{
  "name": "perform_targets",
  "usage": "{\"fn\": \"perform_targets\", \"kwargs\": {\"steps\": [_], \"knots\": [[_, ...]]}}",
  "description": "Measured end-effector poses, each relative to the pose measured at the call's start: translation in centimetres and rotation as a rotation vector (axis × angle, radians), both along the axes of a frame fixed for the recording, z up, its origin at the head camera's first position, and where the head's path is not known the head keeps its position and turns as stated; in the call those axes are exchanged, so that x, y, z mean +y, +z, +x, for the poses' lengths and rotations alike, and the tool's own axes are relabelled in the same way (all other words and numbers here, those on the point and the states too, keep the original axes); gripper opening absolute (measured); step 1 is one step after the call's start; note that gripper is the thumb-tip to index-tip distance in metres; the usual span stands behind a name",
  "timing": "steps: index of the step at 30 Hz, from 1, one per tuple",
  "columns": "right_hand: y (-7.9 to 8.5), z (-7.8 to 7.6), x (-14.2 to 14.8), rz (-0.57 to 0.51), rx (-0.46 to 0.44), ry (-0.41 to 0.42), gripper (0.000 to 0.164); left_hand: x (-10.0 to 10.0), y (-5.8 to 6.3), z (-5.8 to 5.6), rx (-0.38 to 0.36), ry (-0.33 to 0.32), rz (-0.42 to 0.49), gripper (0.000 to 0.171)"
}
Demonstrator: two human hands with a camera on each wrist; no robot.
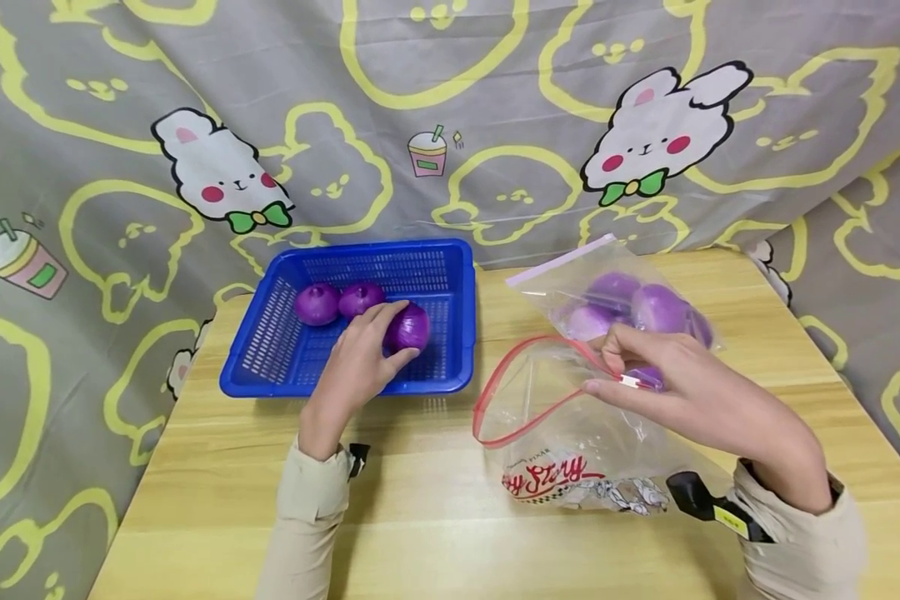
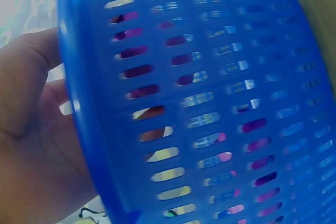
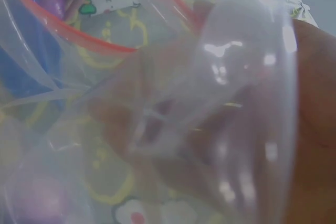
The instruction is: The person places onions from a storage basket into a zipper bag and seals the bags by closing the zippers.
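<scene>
My left hand reaches into a blue plastic basket and holds a purple onion, thumb on the near side and fingers over the top. Two more purple onions lie beside it in the basket. With thumb and fingers my right hand pinches the red-edged rim of a clear zip bag, whose mouth gapes toward the basket. Red lettering and a drawing mark the bag's side. In the left wrist view the basket wall hides most of the fingers; the right wrist view looks through the bag's plastic.
Behind the right hand lies another clear zip bag with a pale purple closure and several purple onions inside. Everything stands on a wooden table. A patterned grey curtain hangs right behind the table.
</scene>
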State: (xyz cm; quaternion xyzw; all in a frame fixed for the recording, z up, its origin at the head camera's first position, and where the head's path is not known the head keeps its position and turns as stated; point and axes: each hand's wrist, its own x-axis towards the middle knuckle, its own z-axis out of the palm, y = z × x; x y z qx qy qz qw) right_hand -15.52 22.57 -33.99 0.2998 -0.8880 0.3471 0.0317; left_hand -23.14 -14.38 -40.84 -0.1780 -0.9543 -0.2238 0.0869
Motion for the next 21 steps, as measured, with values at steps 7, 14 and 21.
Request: {"fn": "perform_targets", "kwargs": {"steps": [7,14,21], "knots": [[0.0,0.3,0.2,-0.014,0.004,-0.029,0.031,0.0,0.9,0.5,0.028,-0.019,0.037,0.066],[0.2,0.8,0.5,0.0,-0.007,-0.061,0.031,0.0,1.9,1.2,0.068,-0.024,0.078,0.065],[0.3,0.7,0.2,0.021,0.021,-0.055,0.032,1.1,2.6,1.9,0.079,-0.113,0.153,0.067]]}}
